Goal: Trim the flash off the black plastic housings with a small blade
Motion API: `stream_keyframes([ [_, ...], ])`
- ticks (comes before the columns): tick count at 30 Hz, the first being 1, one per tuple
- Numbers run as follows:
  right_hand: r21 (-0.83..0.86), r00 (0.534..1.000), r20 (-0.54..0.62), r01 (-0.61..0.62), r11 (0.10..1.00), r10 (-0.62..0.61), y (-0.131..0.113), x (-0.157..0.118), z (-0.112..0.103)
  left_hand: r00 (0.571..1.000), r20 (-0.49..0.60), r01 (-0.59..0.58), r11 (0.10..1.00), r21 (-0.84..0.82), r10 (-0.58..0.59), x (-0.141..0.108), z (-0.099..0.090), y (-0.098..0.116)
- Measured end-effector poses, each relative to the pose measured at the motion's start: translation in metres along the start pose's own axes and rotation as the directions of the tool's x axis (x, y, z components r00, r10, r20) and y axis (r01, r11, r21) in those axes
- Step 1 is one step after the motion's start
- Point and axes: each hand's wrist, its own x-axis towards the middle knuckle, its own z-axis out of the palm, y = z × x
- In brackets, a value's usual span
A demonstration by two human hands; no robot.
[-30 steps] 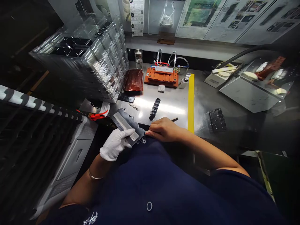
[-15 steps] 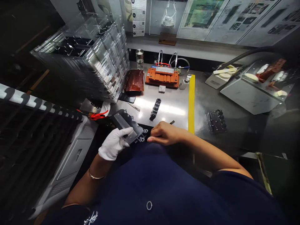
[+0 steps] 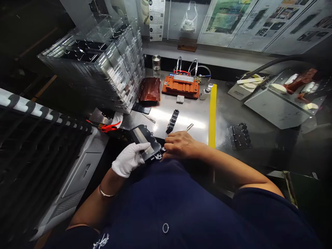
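My left hand (image 3: 129, 159), in a white glove, is closed on a black moulded plastic part (image 3: 143, 136); its thumb presses on the part's flat, shiny face. The part is tilted, with rounded bulges along its far side and small ring-shaped lugs at its right end. My bare right hand (image 3: 181, 144) is closed at those lugs. Out of the top of this fist sticks the end of a slim metal tool (image 3: 190, 127); its working end is hidden by the fingers. Just beyond the right hand, a narrow black ribbed piece (image 3: 172, 121) lies on the metal bench.
An orange fixture (image 3: 181, 85) stands at the back beside a small bottle (image 3: 204, 93). Stacked clear trays (image 3: 119, 65) rise at the left, near red-handled cutters (image 3: 110, 127). Right of the yellow tape (image 3: 212, 114) lie another black part (image 3: 240, 135) and a grey box (image 3: 280, 103).
My right hand has turned palm down and moved against the part's right end, and the tool's end now sticks up brighter. The black part has tilted slightly in my left hand.
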Motion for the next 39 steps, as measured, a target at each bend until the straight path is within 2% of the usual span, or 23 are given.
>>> stream_keyframes([
  [6,0.009,0.999,-0.029,-0.030,1.000,0.031,0.000,-0.001,0.004,1.000,0.026,-0.010,1.000,-0.025,0.010,0.001,-0.006,-0.002],
  [8,0.022,0.997,-0.080,-0.012,1.000,0.014,0.000,-0.004,0.006,0.999,0.047,0.005,1.000,-0.026,-0.004,0.002,-0.007,-0.002],
  [11,0.044,0.983,-0.180,-0.015,0.999,0.023,-0.002,-0.008,0.005,0.990,0.121,0.078,0.996,-0.040,-0.073,0.004,-0.008,-0.001],
  [15,0.136,0.985,-0.165,0.069,0.988,-0.046,-0.005,-0.011,0.003,0.966,0.227,0.144,0.987,-0.064,-0.126,0.005,-0.013,0.003],
  [17,0.214,0.982,-0.187,0.055,0.975,-0.015,-0.005,-0.010,0.006,0.959,0.271,0.089,0.996,0.001,-0.086,0.000,-0.016,0.004],
  [19,0.308,0.953,-0.255,-0.079,0.948,0.163,-0.006,-0.008,0.012,0.960,0.255,-0.148,0.984,0.099,0.119,-0.007,-0.018,0.002],
  [20,0.357,0.917,-0.288,-0.164,0.920,0.275,-0.007,-0.006,0.017,0.929,0.219,-0.334,0.930,0.155,0.297,-0.011,-0.018,0.000],
  [21,0.403,0.871,-0.313,-0.238,0.884,0.378,-0.008,-0.004,0.021,0.857,0.177,-0.514,0.826,0.233,0.483,-0.014,-0.017,-0.002],
  [22,0.446,0.824,-0.333,-0.292,0.846,0.459,-0.011,-0.002,0.026,0.762,0.146,-0.640,0.697,0.323,0.631,-0.016,-0.016,-0.006],
  [23,0.483,0.784,-0.346,-0.323,0.814,0.516,-0.013,0.000,0.031,0.670,0.129,-0.709,0.577,0.405,0.731,-0.017,-0.014,-0.009],
  [24,0.516,0.756,-0.354,-0.333,0.789,0.550,-0.015,0.003,0.035,0.614,0.119,-0.728,0.500,0.469,0.781,-0.016,-0.012,-0.012],
  [25,0.549,0.742,-0.355,-0.327,0.769,0.568,-0.018,0.004,0.038,0.595,0.103,-0.722,0.474,0.505,0.797,-0.015,-0.010,-0.015],
  [26,0.583,0.743,-0.347,-0.307,0.752,0.572,-0.019,0.006,0.039,0.601,0.081,-0.710,0.485,0.511,0.795,-0.014,-0.009,-0.016],
  [30,0.721,0.823,-0.198,-0.246,0.648,0.533,-0.020,0.005,0.030,0.653,-0.001,-0.682,0.588,0.435,0.757,-0.010,-0.008,-0.018],
  [32,0.727,0.824,-0.169,-0.266,0.633,0.541,-0.018,0.003,0.021,0.683,0.031,-0.667,0.606,0.433,0.730,-0.012,-0.010,-0.018],
  [34,0.699,0.828,-0.176,-0.276,0.659,0.533,-0.017,0.002,0.015,0.726,0.089,-0.639,0.621,0.454,0.682,-0.015,-0.011,-0.017],
  [36,0.685,0.861,-0.167,-0.250,0.684,0.481,-0.018,0.001,0.010,0.755,0.141,-0.620,0.626,0.473,0.641,-0.018,-0.010,-0.016],
  [39,0.678,0.901,-0.134,-0.221,0.701,0.413,-0.021,-0.001,0.005,0.773,0.188,-0.611,0.629,0.481,0.606,-0.020,-0.008,-0.015],
])
